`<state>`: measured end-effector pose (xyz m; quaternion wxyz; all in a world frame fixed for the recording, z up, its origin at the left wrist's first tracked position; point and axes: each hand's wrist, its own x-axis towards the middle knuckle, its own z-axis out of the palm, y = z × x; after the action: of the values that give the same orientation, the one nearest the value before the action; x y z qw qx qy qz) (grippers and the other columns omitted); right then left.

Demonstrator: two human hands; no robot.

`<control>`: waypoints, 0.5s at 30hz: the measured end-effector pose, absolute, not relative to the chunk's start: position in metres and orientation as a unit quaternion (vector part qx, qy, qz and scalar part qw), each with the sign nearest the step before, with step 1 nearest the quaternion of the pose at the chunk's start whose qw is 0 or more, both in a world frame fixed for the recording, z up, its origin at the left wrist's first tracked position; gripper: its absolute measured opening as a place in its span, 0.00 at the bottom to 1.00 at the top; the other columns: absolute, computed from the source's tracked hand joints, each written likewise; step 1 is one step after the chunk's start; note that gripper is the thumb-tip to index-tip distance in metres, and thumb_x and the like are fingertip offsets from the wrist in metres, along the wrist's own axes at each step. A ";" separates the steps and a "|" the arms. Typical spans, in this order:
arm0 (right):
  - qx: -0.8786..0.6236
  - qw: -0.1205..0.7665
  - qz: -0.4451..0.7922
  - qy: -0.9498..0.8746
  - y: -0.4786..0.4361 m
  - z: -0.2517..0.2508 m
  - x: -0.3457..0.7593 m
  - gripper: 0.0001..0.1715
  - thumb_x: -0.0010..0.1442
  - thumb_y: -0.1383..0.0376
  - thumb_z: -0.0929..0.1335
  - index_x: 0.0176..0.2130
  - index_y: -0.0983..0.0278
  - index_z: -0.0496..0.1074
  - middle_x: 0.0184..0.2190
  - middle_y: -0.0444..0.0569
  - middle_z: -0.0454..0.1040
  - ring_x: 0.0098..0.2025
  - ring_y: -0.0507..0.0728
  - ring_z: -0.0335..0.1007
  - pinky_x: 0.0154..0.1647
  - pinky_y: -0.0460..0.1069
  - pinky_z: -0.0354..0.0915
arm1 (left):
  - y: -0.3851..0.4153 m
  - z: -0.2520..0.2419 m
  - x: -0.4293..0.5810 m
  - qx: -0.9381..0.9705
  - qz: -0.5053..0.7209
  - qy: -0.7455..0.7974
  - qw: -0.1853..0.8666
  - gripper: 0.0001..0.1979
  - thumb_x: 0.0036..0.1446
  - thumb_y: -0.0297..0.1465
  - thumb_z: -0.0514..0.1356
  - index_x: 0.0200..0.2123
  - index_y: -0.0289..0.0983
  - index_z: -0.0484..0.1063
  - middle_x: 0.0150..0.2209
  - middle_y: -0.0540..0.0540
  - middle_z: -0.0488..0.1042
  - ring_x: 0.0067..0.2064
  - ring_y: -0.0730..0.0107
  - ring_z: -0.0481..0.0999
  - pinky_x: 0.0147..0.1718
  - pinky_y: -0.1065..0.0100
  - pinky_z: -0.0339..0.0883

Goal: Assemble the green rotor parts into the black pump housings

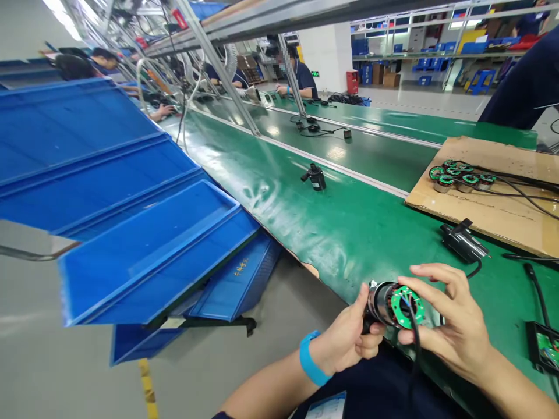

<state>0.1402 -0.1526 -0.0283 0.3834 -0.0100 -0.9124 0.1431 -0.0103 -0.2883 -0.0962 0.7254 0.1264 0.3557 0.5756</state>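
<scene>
The person's left hand (349, 343) wraps around the dark body of a small motor (390, 304), its grip pressed tight on the casing, just past the near edge of the green table (349, 227). The right hand (454, 326) curls over the motor's far end, fingers pinching the green ring face, from which a black wire (416, 343) hangs down. A blue wristband (311, 359) sits on the left wrist. Farther along the table lies a black part (463, 242), and a cardboard sheet (489, 209) carries a cluster of green-topped coils (460, 176). Blue trays (131, 233) lean stacked on the left. Another person (301, 75) works at the far end.
</scene>
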 end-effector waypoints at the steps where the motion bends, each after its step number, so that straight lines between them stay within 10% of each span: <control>1: 0.004 0.366 0.140 -0.920 -0.152 -0.028 0.138 0.30 0.67 0.49 0.68 0.62 0.58 0.64 0.55 0.55 0.65 0.57 0.62 0.61 0.58 0.56 0.62 | -0.289 -0.095 -0.011 0.130 0.572 0.358 0.726 0.40 0.45 0.70 0.58 0.31 0.36 0.64 0.22 0.58 0.56 0.17 0.87 0.42 0.16 0.75 0.32; 15: 0.011 0.357 0.002 -0.934 -0.148 -0.078 0.114 0.39 0.72 0.45 0.59 0.64 0.73 0.62 0.51 0.58 0.75 0.52 0.62 0.68 0.50 0.57 0.61 | -0.283 -0.120 -0.017 0.009 0.543 0.382 0.748 0.37 0.57 0.66 0.51 0.24 0.35 0.59 0.20 0.57 0.56 0.16 0.88 0.40 0.13 0.80 0.35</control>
<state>0.1145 -0.1482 -0.0783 0.3568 0.0114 -0.9341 0.0018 -0.0168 -0.2835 -0.1201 0.7475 0.0092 0.3820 0.5433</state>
